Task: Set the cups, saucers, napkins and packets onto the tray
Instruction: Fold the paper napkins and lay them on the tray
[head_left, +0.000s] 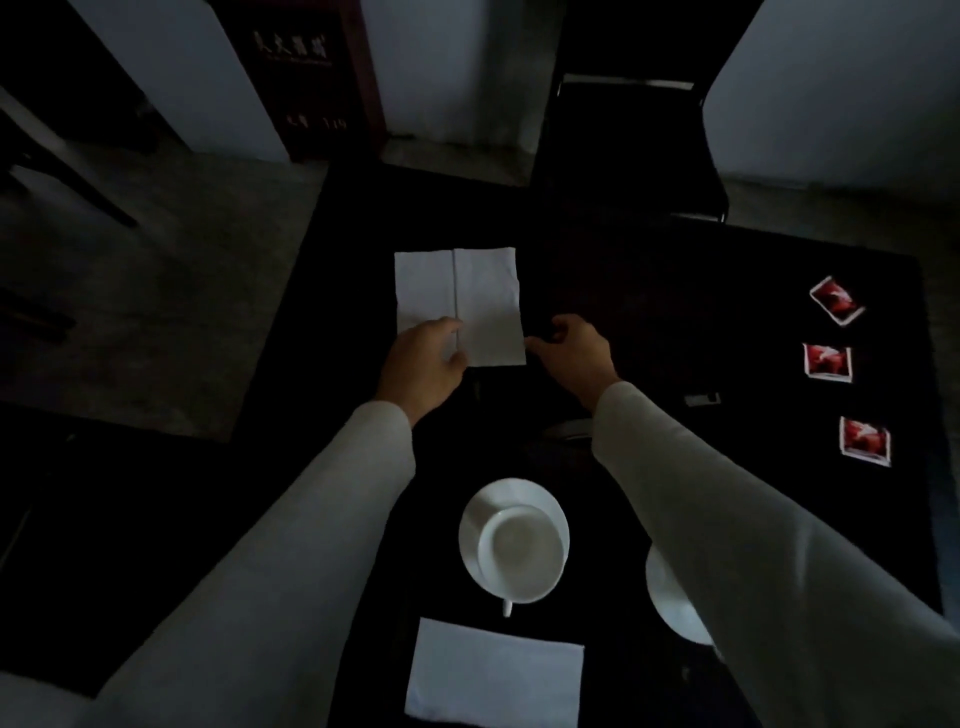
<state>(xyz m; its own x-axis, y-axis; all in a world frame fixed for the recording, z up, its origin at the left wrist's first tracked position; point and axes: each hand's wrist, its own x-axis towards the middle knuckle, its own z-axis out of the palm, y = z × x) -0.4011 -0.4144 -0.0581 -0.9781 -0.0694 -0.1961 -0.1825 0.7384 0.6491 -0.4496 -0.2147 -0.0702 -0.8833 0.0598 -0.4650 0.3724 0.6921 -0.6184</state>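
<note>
A white napkin (467, 296) with a centre crease lies on the black surface ahead. My left hand (423, 364) rests on its near left corner, fingers pressing it. My right hand (574, 353) hovers at its right edge, fingers curled, nothing visibly in it. Closer to me a white cup (522, 553) stands on a white saucer (483, 514). A second folded napkin (493, 675) lies nearest to me. Another white saucer (670, 603) shows partly under my right sleeve. Three red packets (836, 300) (827, 362) (865, 441) lie in a row at the right. The tray cannot be made out in the dark.
The black table (701, 312) is very dim; its left edge runs diagonally over a grey floor (156, 312). A black chair (628, 145) stands beyond the far edge. A small pale object (701, 399) lies right of my right wrist.
</note>
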